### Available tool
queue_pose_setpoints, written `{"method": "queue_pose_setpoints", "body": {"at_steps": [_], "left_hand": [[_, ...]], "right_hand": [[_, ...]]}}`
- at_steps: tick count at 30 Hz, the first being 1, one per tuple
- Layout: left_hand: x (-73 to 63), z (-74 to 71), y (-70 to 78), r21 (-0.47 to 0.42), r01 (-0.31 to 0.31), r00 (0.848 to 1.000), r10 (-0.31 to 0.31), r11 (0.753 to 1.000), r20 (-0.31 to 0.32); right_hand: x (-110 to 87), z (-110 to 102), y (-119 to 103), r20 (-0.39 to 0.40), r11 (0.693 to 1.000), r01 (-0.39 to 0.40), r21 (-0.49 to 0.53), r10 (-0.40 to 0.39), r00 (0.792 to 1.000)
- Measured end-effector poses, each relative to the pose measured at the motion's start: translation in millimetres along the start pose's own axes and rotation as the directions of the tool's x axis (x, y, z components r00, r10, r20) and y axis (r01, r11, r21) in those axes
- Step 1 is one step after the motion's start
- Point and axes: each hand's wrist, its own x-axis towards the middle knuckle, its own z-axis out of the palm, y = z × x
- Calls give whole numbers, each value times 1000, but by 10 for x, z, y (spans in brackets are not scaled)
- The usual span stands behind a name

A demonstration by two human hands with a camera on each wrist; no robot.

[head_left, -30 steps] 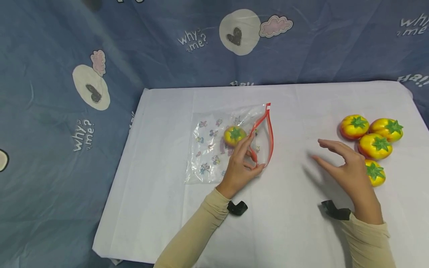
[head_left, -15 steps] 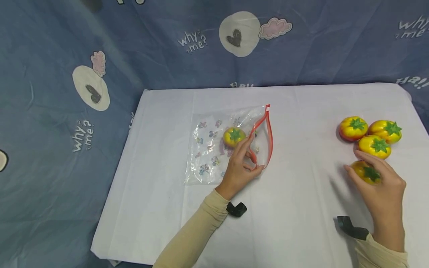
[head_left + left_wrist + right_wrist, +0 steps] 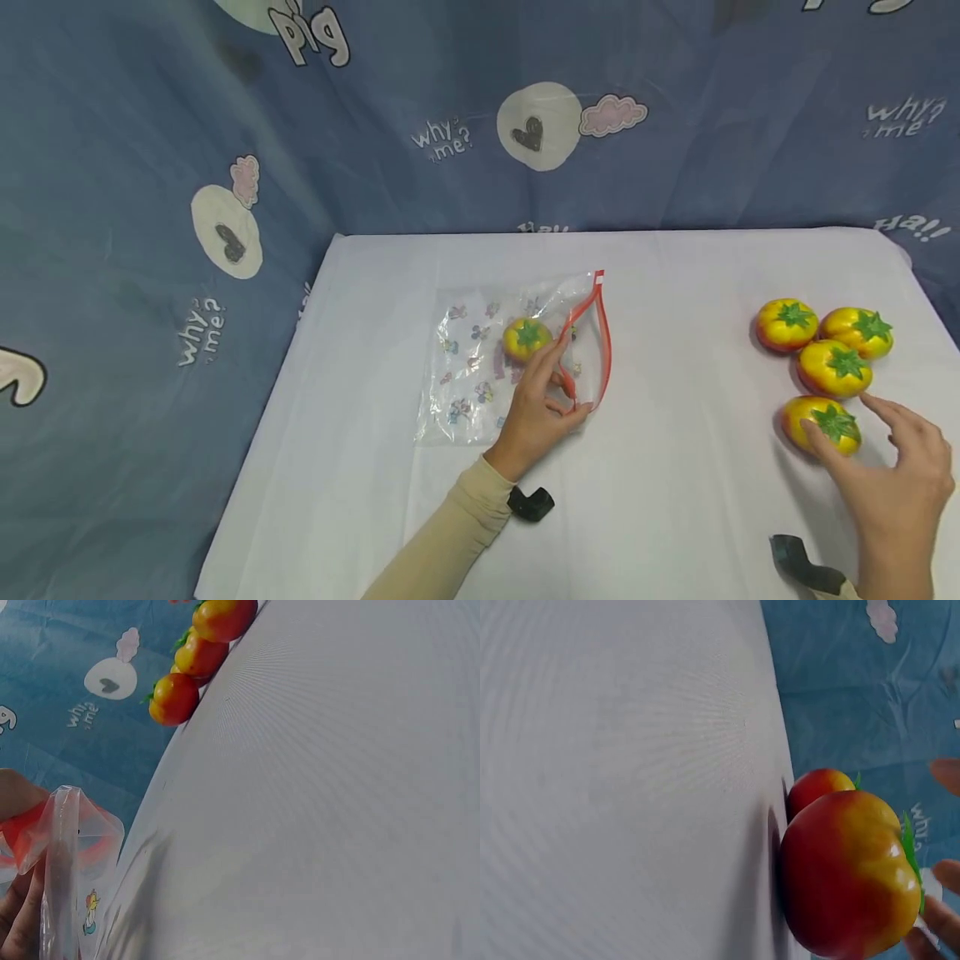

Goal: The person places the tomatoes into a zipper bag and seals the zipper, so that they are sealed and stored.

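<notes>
My left hand pinches the red zip edge of a clear printed zip bag lying flat, its mouth parted toward the right. One yellow-red toy tomato with a green star-shaped top lies inside the bag. At the right, my right hand is spread beside the nearest loose toy tomato. Its thumb overlaps that tomato in the head view, while the other fingers stand off it. The right wrist view shows fingertips apart from the large near tomato; contact by the thumb is hidden.
Three more toy tomatoes, at the back left, back right and front, cluster behind the near one. A white cloth covers the table. A blue printed curtain hangs behind and at the left.
My right hand moved rightward and nearer the front edge, its fingers now off the near tomato, which has shifted slightly left. The head view tilted up. My left hand kept its hold on the bag.
</notes>
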Motion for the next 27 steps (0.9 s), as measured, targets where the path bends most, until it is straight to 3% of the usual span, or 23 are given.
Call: {"method": "queue_pose_setpoints", "body": {"at_steps": [6, 9, 27], "left_hand": [[-83, 18, 3, 11, 6, 1000, -6, 1000, -10], [-78, 11, 9, 15, -2, 1000, 2, 1000, -13], [-44, -1, 10, 32, 0, 1000, 1, 999, -11]], "right_hand": [[28, 54, 130, 204, 987, -109, -118, 132, 970], [55, 99, 158, 248, 986, -118, -114, 143, 958], [37, 117, 185, 164, 998, -56, -31, 60, 985]]}}
